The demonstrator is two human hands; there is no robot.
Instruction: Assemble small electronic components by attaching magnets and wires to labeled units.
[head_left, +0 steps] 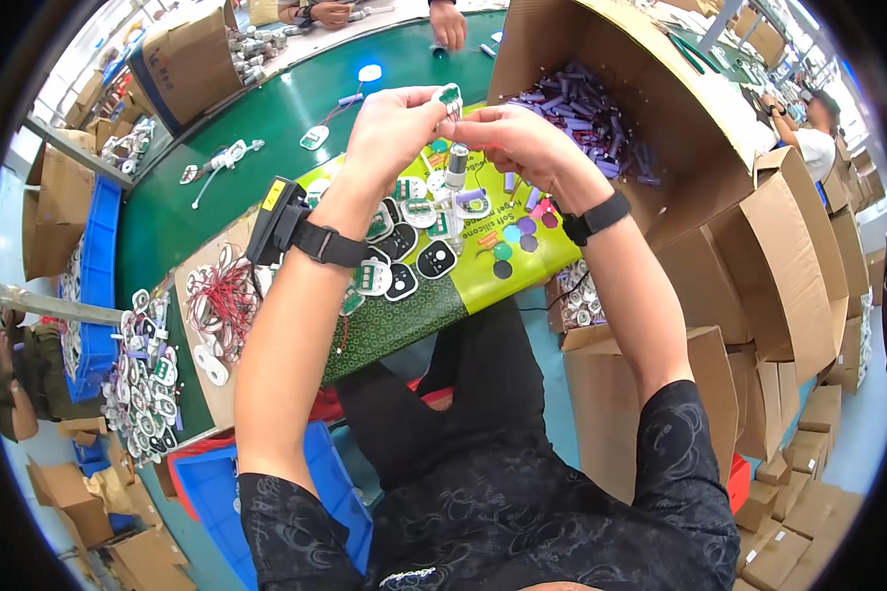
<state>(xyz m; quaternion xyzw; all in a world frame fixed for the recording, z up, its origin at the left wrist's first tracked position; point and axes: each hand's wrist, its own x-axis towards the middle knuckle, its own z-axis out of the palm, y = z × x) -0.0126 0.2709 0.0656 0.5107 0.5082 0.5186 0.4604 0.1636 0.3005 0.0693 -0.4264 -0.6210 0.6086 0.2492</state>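
Note:
Both my hands are raised together over the yellow-green mat (493, 281). My left hand (394, 133) pinches a small white part with a green circuit board (450, 95). My right hand (522, 143) has its thumb and forefinger closed at the lower side of the same part; whether they grip it or something thin beside it is hidden. Just below the fingers is a silvery cylindrical motor (456, 167); I cannot tell if it is attached. Beneath lie several white pieces with green boards (419, 212) and black oval plates with holes (437, 259).
A cardboard box of purple cylindrical cells (586, 118) stands at the right. Red wires (222, 300) and piled assemblies (146, 379) lie at the left, by a blue bin (94, 286). Colored discs (527, 227) dot the mat. Another person's hand (447, 25) is across the green table.

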